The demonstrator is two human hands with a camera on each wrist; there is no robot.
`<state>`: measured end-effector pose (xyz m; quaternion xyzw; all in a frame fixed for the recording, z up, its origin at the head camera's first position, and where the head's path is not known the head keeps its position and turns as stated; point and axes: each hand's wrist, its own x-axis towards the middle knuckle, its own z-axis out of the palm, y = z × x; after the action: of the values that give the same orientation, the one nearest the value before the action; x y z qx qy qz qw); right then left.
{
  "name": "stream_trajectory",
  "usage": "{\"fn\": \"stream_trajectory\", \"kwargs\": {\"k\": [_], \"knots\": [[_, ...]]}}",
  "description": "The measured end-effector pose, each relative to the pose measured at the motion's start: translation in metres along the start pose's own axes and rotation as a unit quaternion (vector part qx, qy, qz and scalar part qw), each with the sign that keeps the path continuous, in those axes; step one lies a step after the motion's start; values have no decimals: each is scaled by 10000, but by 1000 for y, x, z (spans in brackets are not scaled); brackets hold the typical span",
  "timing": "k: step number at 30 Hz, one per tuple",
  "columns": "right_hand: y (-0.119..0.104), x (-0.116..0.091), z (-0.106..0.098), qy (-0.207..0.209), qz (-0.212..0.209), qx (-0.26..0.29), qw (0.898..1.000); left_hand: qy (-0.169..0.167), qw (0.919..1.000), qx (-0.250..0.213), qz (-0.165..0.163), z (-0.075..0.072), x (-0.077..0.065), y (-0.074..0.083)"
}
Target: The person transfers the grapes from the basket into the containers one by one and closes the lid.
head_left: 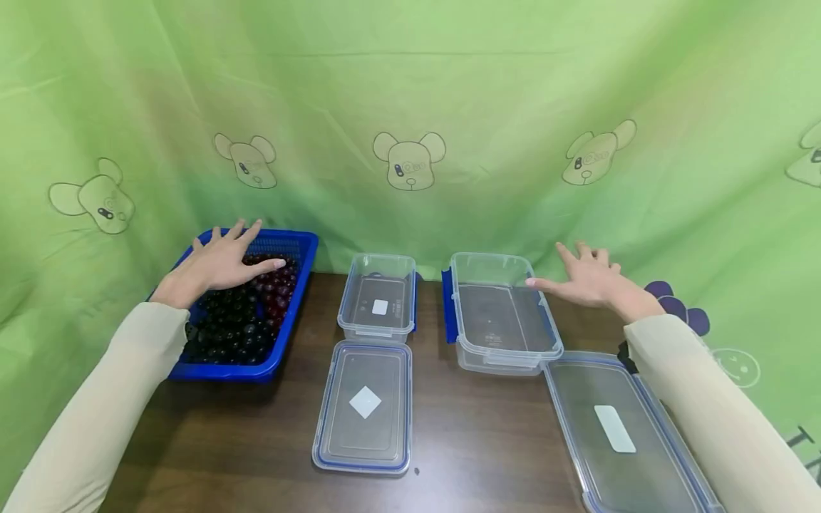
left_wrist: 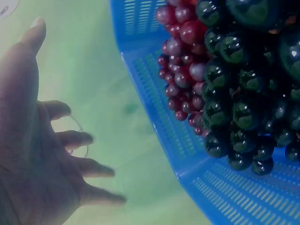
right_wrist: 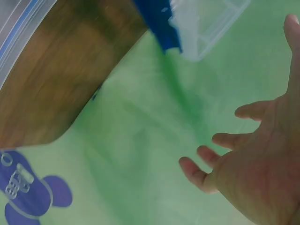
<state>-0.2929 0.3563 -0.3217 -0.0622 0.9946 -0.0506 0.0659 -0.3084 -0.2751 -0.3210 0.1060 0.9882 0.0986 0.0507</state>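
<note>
Hovering wide-fingered: left hand (head_left: 218,265) over grapes (head_left: 237,331) in blue basket (head_left: 221,372), right hand (head_left: 591,279) by larger box (head_left: 503,360) | large lid (head_left: 644,456) cut off, partly hidden by sleeve (head_left: 712,406) | curtain lettering (right_wrist: 19,182) hard to read

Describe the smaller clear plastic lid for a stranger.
On the brown table, find the small clear plastic box nearest the blue plastic basket. The smaller lid lies just in front, bearing a white diamond sticker; the larger clear lid has an oblong one.
</note>
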Motion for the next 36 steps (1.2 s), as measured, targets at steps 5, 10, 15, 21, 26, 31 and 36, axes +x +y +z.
{"fn": "stream_trajectory", "kwargs": {"k": [5, 10, 15, 21, 26, 31, 36], "knots": [[-25, 0, 3, 302, -469, 164, 9983, 217, 9997, -127, -24, -7, -2, -6], [-56, 0, 6, 542, -869, 440, 9938, 284, 9993, -242, 39, -12, 0, -14], [-83, 2, 11, 730, -1101, 914, 9870, 252, 9987, -378, 227, -16, 5, -17], [-113, 2, 19, 520, -1093, 1905, 9742, 234, 9987, -366, 253, -14, 9, -22], [-132, 5, 27, 303, -916, 2622, 9602, 46, 9997, -55, 215, -10, 16, -20], [-150, 10, 36, -158, -827, 3202, 9436, -54, 9993, 297, 217, -6, 25, -13], [-172, 17, 47, -499, -749, 3886, 9170, -64, 9990, 375, 242, -3, 33, -7]]}}
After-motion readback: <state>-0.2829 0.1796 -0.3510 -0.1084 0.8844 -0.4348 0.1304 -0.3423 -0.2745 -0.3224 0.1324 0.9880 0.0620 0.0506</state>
